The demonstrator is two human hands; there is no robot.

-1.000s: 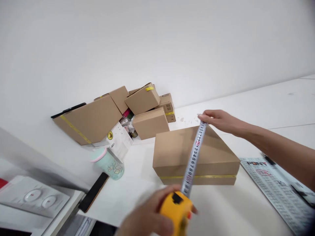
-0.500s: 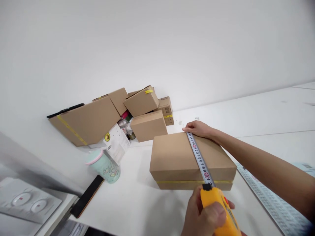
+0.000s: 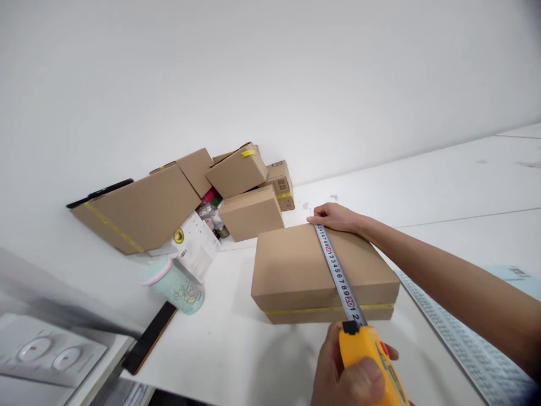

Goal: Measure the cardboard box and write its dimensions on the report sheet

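Note:
A closed brown cardboard box (image 3: 291, 259) with yellow tape along its front side lies on the white table. Across its top runs the metal blade (image 3: 337, 270) of a tape measure. At the box's near side, my left hand (image 3: 344, 372) is wrapped around the yellow-orange tape measure case (image 3: 372, 361), thumb on top. My right hand (image 3: 336, 217) reaches over to the far edge and pinches the blade's end there; the very tip is hidden under the fingers. Near the case, the blade shows numbers just past the red 20 mark.
Several cardboard boxes (image 3: 251, 214) are stacked by the wall at the back left. A mint-green cup (image 3: 180, 290) and a white carton (image 3: 196, 248) stand left of the box. On the right lies a pale blue printed sheet (image 3: 473, 332). A black bar (image 3: 147, 341) sits at the table's left edge.
The view has shifted slightly, so most things sit a little further left. A bit more blade shows at the case. Both hands keep their hold.

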